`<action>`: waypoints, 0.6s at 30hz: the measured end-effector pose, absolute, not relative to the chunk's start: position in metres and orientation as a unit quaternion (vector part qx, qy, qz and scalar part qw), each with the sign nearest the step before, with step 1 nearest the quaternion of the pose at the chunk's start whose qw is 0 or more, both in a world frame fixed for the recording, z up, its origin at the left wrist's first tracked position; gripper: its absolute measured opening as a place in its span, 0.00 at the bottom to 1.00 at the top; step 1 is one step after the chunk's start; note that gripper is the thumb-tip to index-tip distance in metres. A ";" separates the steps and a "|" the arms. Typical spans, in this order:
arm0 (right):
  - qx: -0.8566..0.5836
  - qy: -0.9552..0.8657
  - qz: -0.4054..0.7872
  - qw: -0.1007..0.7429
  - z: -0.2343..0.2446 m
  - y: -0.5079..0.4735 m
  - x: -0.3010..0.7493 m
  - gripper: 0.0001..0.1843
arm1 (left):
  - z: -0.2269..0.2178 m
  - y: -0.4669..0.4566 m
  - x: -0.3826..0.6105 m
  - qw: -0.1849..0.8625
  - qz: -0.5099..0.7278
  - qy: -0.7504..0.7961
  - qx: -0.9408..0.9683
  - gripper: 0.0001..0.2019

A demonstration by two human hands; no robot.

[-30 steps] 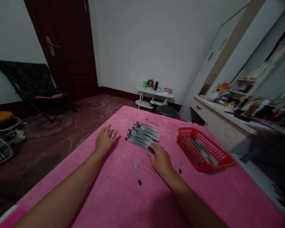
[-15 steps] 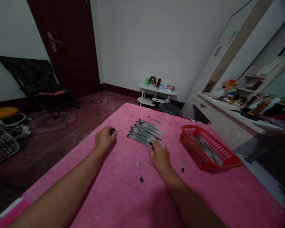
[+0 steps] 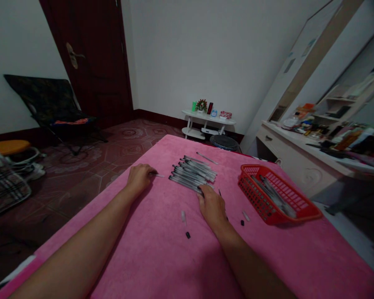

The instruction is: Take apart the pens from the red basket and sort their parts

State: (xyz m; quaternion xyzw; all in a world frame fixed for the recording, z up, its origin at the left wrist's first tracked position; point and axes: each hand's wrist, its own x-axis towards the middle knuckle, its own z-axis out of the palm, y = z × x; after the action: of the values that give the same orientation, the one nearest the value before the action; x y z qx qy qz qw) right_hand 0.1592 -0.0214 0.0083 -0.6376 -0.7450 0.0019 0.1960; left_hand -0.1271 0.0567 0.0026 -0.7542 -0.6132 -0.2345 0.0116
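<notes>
My left hand (image 3: 140, 178) rests on the pink cloth left of the pens, fingers pinched on a small clear pen part (image 3: 158, 175) whose tip sticks out to the right. A row of clear pens with black ends (image 3: 191, 171) lies side by side in the middle. At the near right end of that row, my right hand (image 3: 212, 204) is closed, with a small dark piece at its fingertips that I cannot make out. A thin dark stick (image 3: 220, 192) shows beside it, partly hidden by the hand. One single pen (image 3: 207, 158) lies behind the row.
Right of the hands stands a red plastic basket (image 3: 249, 193) with several pens inside. Nearer me lie clear pieces (image 3: 183, 216) and small black pieces (image 3: 188, 235). A pink cloth (image 3: 149, 257) covers the table. A cluttered dresser (image 3: 286, 145) stands to the right.
My left hand has turned slightly, so the clear part now points more level to the right. My right hand stays at the row's end. The whole view has shifted a little.
</notes>
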 end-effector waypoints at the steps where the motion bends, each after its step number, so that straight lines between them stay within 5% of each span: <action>1: -0.638 -0.745 -0.001 0.194 0.008 -0.022 0.159 0.13 | 0.001 0.058 -0.128 0.007 -0.241 -0.604 -0.759 0.13; 18: -0.648 -0.740 -0.051 0.171 0.010 -0.023 0.156 0.09 | 0.000 0.050 -0.108 -0.067 -0.365 -0.532 -0.761 0.13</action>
State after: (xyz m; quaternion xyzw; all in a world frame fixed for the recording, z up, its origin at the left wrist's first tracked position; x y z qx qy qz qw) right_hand 0.1561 -0.0232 0.0097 -0.6484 -0.7401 -0.0513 0.1710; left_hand -0.1078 0.0500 0.0003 -0.7612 -0.5315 -0.3654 -0.0668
